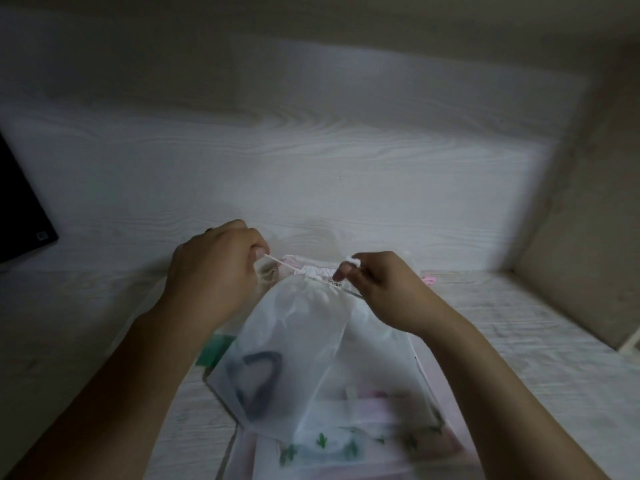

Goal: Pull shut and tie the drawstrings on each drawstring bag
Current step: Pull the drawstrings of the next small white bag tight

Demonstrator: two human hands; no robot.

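translucent white drawstring bag [311,344] lying on the pale wood-grain surface [311,168], mouth pointing away toward the wall, bottom end near the lower edge of view. dark heart-shaped outline showing through its lower left part. neck [317,271] already gathered into tight ruffles, so the pulling shut looks mostly done for this one.

left hand [218,271] curled, fingers [258,249] clamped on a thin white drawstring [278,264] running taut from the fist to the gathered neck. right hand [377,289] with fingertips [349,268] pinched together on a small white end of cord [355,259] just beside the neck. no finished knot visible; judged as mid-tie or about to tie, not certain given the blur.

under and around the top bag, more flat bags stacked: a pinkish one with green leaf prints [349,448] at the bottom, a green-edged piece [216,351] poking out on the left under the forearm. whether those are cinched or tied cannot be told; likely left to do.

room for moving: broad bare stretch of surface beyond the hands up to the back wall. dark flat object [20,209] at the far left edge, well apart. beige side panel [588,237] closing in on the right, nearer to the right hand than anything on the left.
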